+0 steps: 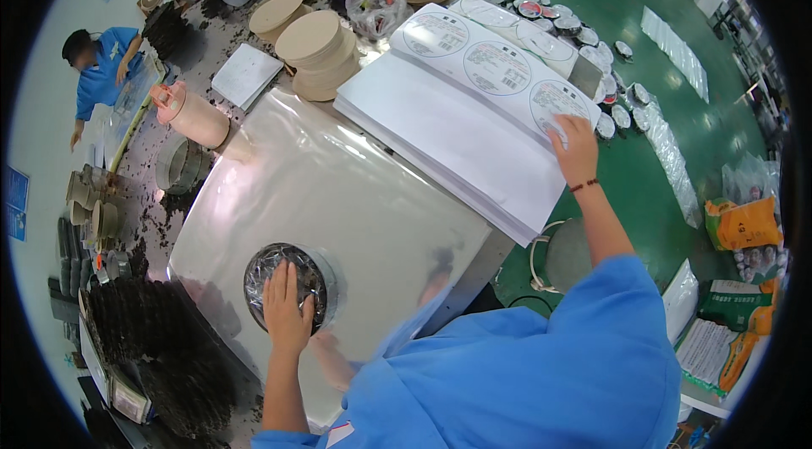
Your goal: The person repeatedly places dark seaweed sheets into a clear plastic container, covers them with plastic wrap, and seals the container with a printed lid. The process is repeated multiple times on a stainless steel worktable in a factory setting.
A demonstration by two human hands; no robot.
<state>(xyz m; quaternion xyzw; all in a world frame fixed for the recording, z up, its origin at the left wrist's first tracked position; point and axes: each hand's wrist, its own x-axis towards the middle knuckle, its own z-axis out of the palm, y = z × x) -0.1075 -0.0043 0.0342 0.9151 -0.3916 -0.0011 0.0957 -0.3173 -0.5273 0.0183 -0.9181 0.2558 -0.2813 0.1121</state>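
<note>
My left hand (288, 312) lies flat, fingers spread, on top of a round dark pack wrapped in clear plastic film (259, 278), inside a metal ring (327, 284). The pack stands on a glossy, reflective sheet (355, 214) on the table. My right hand (576, 143) rests at the near right end of a sheet with round printed labels (498, 67); its fingertips touch the last label, and whether they grip the sheet I cannot tell. Under it is a thick stack of white paper (444, 125). A beaded bracelet is on my right wrist.
Round cardboard discs (317, 43) are stacked beyond the sheet, near a pink bottle (193, 116) and an empty ring (179, 165). Dark shredded material (158, 347) lies at left. Wrapped round packs (587, 37) and a grey stool (568, 255) are at right. A co-worker (104, 71) stands across the table.
</note>
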